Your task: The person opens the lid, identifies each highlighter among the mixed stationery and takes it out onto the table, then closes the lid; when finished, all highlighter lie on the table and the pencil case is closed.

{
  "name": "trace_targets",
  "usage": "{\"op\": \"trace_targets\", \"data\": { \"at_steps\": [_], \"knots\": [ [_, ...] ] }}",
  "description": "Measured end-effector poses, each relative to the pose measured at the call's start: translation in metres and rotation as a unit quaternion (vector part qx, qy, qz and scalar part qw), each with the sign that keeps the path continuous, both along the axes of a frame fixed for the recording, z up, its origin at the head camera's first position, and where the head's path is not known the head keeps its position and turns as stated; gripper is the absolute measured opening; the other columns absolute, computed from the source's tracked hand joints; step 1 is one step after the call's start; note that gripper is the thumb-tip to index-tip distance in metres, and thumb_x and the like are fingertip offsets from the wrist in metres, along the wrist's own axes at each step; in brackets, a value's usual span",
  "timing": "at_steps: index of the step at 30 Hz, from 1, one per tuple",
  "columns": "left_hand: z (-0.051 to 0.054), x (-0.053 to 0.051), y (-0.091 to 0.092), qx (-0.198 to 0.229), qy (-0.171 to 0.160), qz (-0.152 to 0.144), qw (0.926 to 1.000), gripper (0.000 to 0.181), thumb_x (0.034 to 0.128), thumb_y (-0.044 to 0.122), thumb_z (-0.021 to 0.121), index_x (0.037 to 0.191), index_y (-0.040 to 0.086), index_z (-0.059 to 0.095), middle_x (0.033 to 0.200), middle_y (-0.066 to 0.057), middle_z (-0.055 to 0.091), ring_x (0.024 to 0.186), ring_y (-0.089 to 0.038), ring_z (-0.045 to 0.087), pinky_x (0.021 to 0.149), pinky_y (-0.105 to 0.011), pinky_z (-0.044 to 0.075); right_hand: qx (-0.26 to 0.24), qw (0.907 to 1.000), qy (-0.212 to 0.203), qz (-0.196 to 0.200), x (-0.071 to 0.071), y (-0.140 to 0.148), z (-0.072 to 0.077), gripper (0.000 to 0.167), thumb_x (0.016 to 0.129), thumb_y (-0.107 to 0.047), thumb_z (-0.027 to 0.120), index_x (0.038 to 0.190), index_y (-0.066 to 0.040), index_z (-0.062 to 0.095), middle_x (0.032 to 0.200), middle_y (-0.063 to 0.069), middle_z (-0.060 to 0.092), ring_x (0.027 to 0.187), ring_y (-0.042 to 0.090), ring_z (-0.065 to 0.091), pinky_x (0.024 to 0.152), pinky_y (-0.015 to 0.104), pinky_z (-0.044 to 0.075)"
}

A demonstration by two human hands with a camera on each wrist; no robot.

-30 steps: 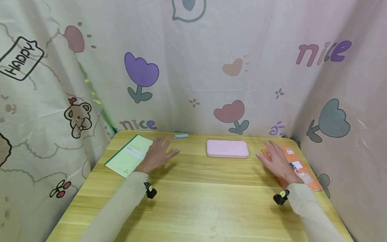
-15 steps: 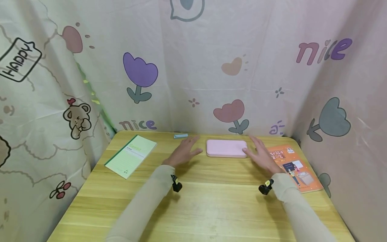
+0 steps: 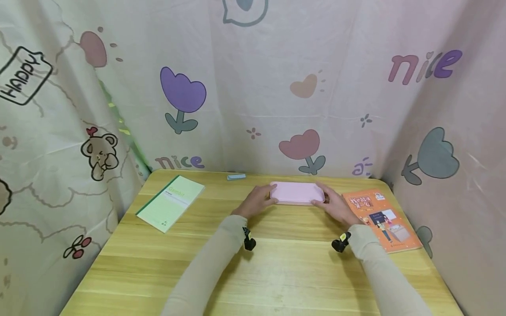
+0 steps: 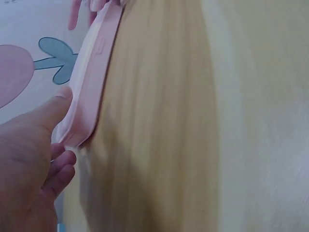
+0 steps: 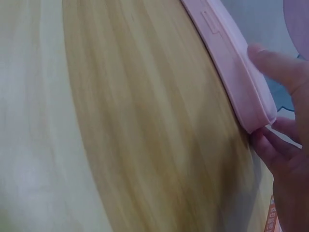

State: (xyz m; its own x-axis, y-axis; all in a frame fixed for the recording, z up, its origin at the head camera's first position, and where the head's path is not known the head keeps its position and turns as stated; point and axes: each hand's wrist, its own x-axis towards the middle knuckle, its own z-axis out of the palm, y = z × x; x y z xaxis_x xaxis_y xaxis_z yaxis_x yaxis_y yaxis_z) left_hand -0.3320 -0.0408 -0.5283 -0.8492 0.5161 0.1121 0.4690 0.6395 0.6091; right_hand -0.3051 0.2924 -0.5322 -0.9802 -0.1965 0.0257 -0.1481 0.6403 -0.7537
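Note:
A pink, rounded rectangular case (image 3: pixel 297 193) lies near the back edge of the wooden table. At its left end my left hand (image 3: pixel 256 202) grips it, and my right hand (image 3: pixel 337 206) grips the right end. The left wrist view shows the left hand (image 4: pixel 26 159) with its thumb against the case (image 4: pixel 91 92) and the other fingers around the end. In the right wrist view the right hand's (image 5: pixel 293 164) thumb touches the upper edge of the case (image 5: pixel 234 72), with fingers at the end corner.
A light green notebook (image 3: pixel 171 203) lies at the left of the table (image 3: pixel 276 272), an orange book (image 3: pixel 383 219) at the right, partly beside the right forearm. A small light blue item (image 3: pixel 236 177) sits by the back edge. Patterned curtains (image 3: pixel 245 87) enclose the back and sides.
Both hands have moved inward, the left from over the green notebook and the right from over the orange book, and have taken hold of the pink case's ends.

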Motion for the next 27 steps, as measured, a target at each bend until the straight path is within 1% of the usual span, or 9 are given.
{"op": "trace_targets", "data": {
  "at_steps": [2,4,5,8,10,15,19,22,27],
  "knots": [
    [0.0,0.005,0.001,-0.001,0.001,0.005,1.0,0.053,0.1101,0.027,0.068,0.157,0.005,0.056,0.169,-0.017,0.045,0.159,-0.037,0.043,0.134,-0.052,0.03,-0.002,1.0,-0.007,-0.001,0.0,-0.001,-0.001,0.079,0.105,-0.033,0.076,0.169,-0.006,0.037,0.175,0.03,0.027,0.149,0.052,0.048,0.125,0.063,0.04],
    [0.0,0.01,0.0,0.005,-0.006,0.012,0.9999,0.051,0.1109,0.026,0.066,0.156,0.005,0.057,0.171,-0.021,0.041,0.161,-0.039,0.039,0.134,-0.053,0.028,-0.007,1.0,-0.006,-0.001,0.0,-0.002,-0.002,0.072,0.104,-0.026,0.076,0.165,-0.004,0.044,0.176,0.03,0.025,0.148,0.053,0.05,0.123,0.061,0.042],
    [0.0,0.011,0.0,0.009,-0.004,0.014,0.9999,0.055,0.1106,0.025,0.067,0.16,0.005,0.052,0.171,-0.022,0.04,0.16,-0.04,0.039,0.134,-0.053,0.03,-0.009,1.0,-0.002,0.001,0.0,-0.002,-0.002,0.07,0.104,-0.023,0.077,0.163,-0.001,0.046,0.175,0.031,0.025,0.147,0.053,0.051,0.123,0.061,0.043],
    [-0.003,0.015,0.001,0.022,0.009,0.018,0.9996,0.054,0.1096,0.02,0.068,0.159,0.004,0.053,0.17,-0.025,0.04,0.157,-0.041,0.044,0.13,-0.052,0.036,-0.008,0.9999,0.01,0.005,0.003,0.0,-0.003,0.063,0.102,-0.016,0.077,0.157,0.003,0.052,0.174,0.033,0.026,0.142,0.055,0.054,0.119,0.058,0.047],
    [-0.006,0.019,0.001,0.016,0.018,0.024,0.9994,0.052,0.11,0.021,0.067,0.158,0.005,0.054,0.17,-0.023,0.041,0.154,-0.04,0.048,0.129,-0.051,0.039,-0.001,0.9998,0.016,0.007,0.006,0.001,-0.003,0.06,0.102,-0.014,0.077,0.154,0.005,0.055,0.172,0.034,0.029,0.14,0.055,0.056,0.118,0.057,0.048],
    [-0.011,0.032,-0.003,-0.001,0.032,0.031,0.999,0.051,0.1111,0.027,0.065,0.158,0.009,0.054,0.17,-0.021,0.04,0.149,-0.041,0.052,0.127,-0.053,0.041,0.025,0.9994,0.015,0.017,0.018,0.004,-0.002,0.056,0.103,-0.016,0.077,0.153,0.002,0.058,0.17,0.033,0.032,0.14,0.054,0.057,0.116,0.056,0.05],
    [-0.012,0.045,-0.009,-0.005,0.048,0.021,0.9986,0.052,0.111,0.029,0.065,0.158,0.009,0.055,0.169,-0.023,0.042,0.149,-0.042,0.053,0.127,-0.055,0.041,0.028,0.9992,0.009,0.028,0.03,0.005,0.0,0.056,0.103,-0.016,0.077,0.154,-0.001,0.059,0.17,0.032,0.033,0.138,0.052,0.059,0.115,0.058,0.051],
    [-0.012,0.057,-0.014,-0.016,0.063,0.006,0.9979,0.052,0.1111,0.03,0.065,0.158,0.009,0.056,0.167,-0.023,0.043,0.147,-0.042,0.055,0.124,-0.055,0.044,0.027,0.999,0.009,0.033,0.04,0.006,0.0,0.055,0.103,-0.016,0.078,0.153,-0.003,0.06,0.169,0.03,0.035,0.138,0.05,0.06,0.115,0.059,0.051],
    [-0.013,0.076,-0.023,-0.04,0.072,-0.015,0.9965,0.051,0.112,0.032,0.063,0.159,0.013,0.055,0.169,-0.02,0.044,0.147,-0.039,0.056,0.124,-0.054,0.045,0.017,0.9985,0.014,0.049,0.058,0.008,-0.003,0.054,0.101,-0.014,0.079,0.151,-0.003,0.062,0.167,0.032,0.038,0.134,0.049,0.063,0.111,0.053,0.055]
  ]
}}
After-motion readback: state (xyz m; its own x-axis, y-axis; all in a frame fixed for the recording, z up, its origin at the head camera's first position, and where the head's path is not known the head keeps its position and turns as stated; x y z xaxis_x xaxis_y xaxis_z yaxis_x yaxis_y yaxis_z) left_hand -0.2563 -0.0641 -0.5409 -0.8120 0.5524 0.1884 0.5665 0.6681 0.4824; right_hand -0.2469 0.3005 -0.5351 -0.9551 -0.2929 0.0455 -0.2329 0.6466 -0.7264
